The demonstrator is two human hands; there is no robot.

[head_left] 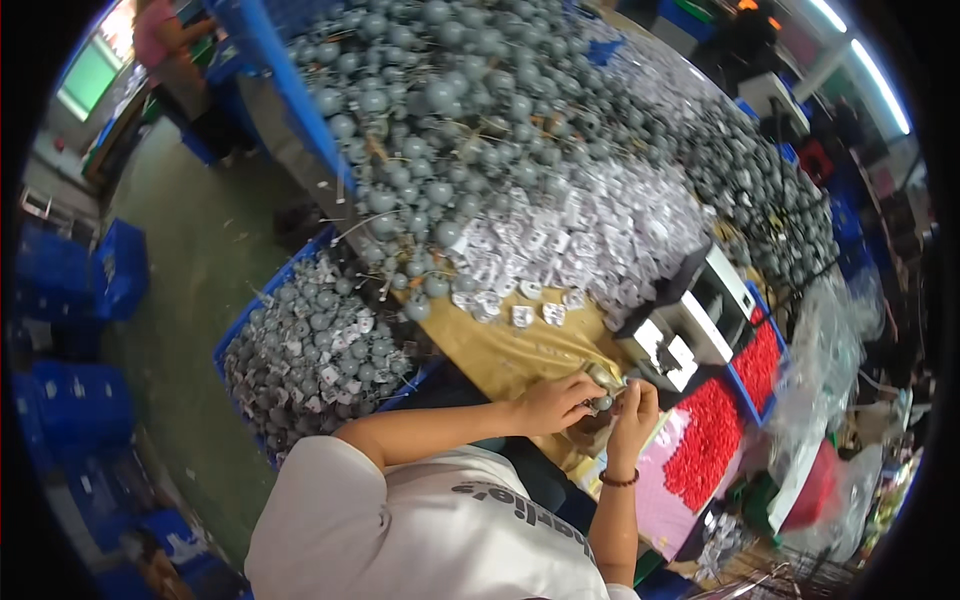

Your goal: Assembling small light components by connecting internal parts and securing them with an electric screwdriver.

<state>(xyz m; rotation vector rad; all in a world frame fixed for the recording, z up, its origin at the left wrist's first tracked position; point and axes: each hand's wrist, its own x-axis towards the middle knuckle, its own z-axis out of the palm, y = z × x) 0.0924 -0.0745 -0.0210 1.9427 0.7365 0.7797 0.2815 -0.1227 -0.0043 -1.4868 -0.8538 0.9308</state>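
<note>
My two hands are close together over the yellow-brown cover [490,345] at the table's near edge. My left hand [557,403] is closed, its fingertips pinching a small grey ball-shaped part [603,403]. Right beside it, my right hand [635,408], with a beaded bracelet at the wrist, has thumb and fingers pressed together. What the right fingers hold is too small to make out. Just beyond my hands stands a white and black bench machine [700,315]. Small white plastic pieces [580,235] lie heaped on the table behind the hands.
A large heap of grey balls with thin stems [430,120] covers the far table. At left, a blue crate [228,345] is full of similar balls and white pieces. Small red parts [705,440] lie on a pink surface at right, beside clear plastic bags [825,350]. Another person [170,60] stands far left.
</note>
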